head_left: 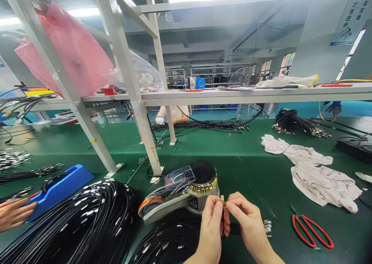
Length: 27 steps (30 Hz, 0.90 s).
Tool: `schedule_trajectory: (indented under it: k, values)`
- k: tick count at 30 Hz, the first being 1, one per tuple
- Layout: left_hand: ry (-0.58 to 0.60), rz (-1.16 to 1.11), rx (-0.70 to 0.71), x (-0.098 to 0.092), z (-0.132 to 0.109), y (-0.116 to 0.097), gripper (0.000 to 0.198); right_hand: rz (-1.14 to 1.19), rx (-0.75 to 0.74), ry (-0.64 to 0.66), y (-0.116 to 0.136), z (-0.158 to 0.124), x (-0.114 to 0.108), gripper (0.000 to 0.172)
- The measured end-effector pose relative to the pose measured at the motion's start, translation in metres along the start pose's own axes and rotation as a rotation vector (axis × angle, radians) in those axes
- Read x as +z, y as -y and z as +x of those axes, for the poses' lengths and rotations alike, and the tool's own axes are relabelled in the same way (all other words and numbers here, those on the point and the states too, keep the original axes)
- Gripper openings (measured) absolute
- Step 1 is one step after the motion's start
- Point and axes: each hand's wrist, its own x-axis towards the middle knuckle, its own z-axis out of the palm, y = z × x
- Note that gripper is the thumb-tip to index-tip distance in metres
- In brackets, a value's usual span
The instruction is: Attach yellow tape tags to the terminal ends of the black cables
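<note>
My left hand (211, 223) is closed in a pinch around a black cable's end, whose small pale connector tip (222, 197) shows above the fingers. From the right, my right hand (247, 220) pinches a small piece of yellow tape (224, 203) against that cable end; the fingers hide most of it. Just behind my hands stands a round tape dispenser (202, 171) with yellow strips around its rim and an orange-sided tape roll on its arm. Metal cable ends (267, 228) stick out beside my right wrist.
Coiled black cables (95, 213) lie at left, with another coil (167, 242) nearer. A co-worker's hand (17, 214) touches a blue tape holder (62, 190). Red-handled scissors (312, 230) and white gloves (324, 182) lie right. Shelf posts (151, 151) rise behind; another person (176, 113) sits across.
</note>
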Motion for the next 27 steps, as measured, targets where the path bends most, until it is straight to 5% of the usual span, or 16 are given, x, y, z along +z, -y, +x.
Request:
schedule_trajectory:
  k: [9,27]
  values:
    - [-0.031,0.085,0.011,-0.002,0.003,0.004,0.029,-0.010,-0.009,-0.012,-0.005,0.001,0.000,0.020]
    - [-0.046,-0.156,0.014,0.001,0.002,-0.001,0.029,-0.074,0.071,-0.009,-0.001,0.005,0.000,0.028]
